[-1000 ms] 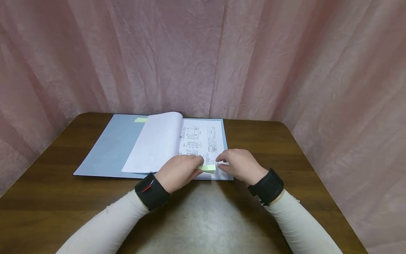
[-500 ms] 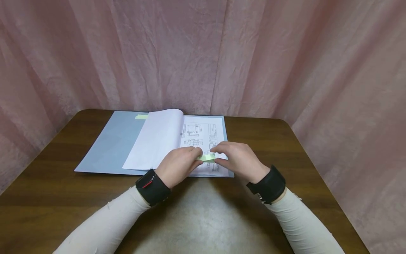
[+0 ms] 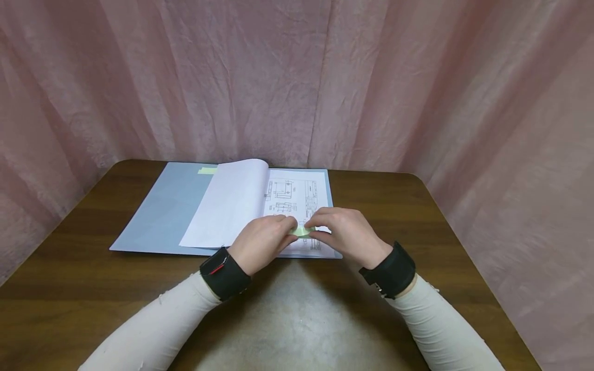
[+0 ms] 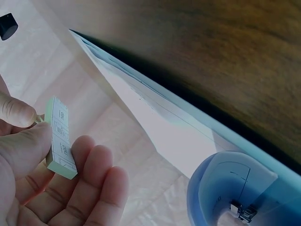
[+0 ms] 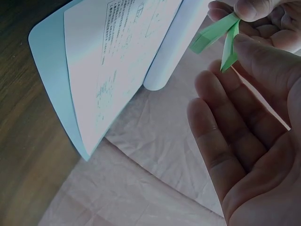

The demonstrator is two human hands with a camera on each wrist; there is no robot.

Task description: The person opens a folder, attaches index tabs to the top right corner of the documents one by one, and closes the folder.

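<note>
Over the printed drawing sheet (image 3: 297, 198) in the open pale blue folder (image 3: 162, 211), the left hand (image 3: 262, 242) pinches a small pad of green sticky notes (image 3: 302, 230); the right hand (image 3: 348, 234) pinches one leaf, peeling it up, not yet stuck anywhere, it seems

Bare table (image 3: 417, 216) right of the open folder (image 3: 162, 216); curtain (image 3: 297, 77) blocks beyond

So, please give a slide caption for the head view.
Both hands, left hand and right hand, pinch a green sticky-note pad above an open blue folder.
</note>
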